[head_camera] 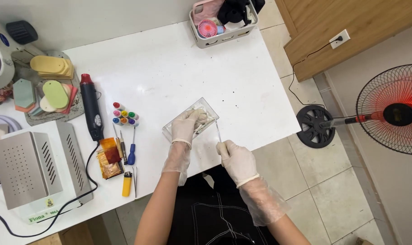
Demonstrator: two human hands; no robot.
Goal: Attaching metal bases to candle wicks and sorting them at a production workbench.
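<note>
Through the headcam I saw my left hand (186, 128) and right hand (235, 159) in thin, translucent, wrinkled gloves. Under my left grip lay a clear glossy plastic tray (191, 119); my right pinched a slim shiny metal tool (218, 132). The table (169, 68) beneath looked smooth matt white.

Home craft workshop, heat gun (91, 107), pigment bottles (124, 114)

Both hands — left (185, 128), right (236, 159) — wear loose translucent whitish gloves

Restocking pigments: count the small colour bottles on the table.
7, clustered together on the white table: small colour bottles right of the black heat gun, left of the left hand. Some may be hidden.
</note>
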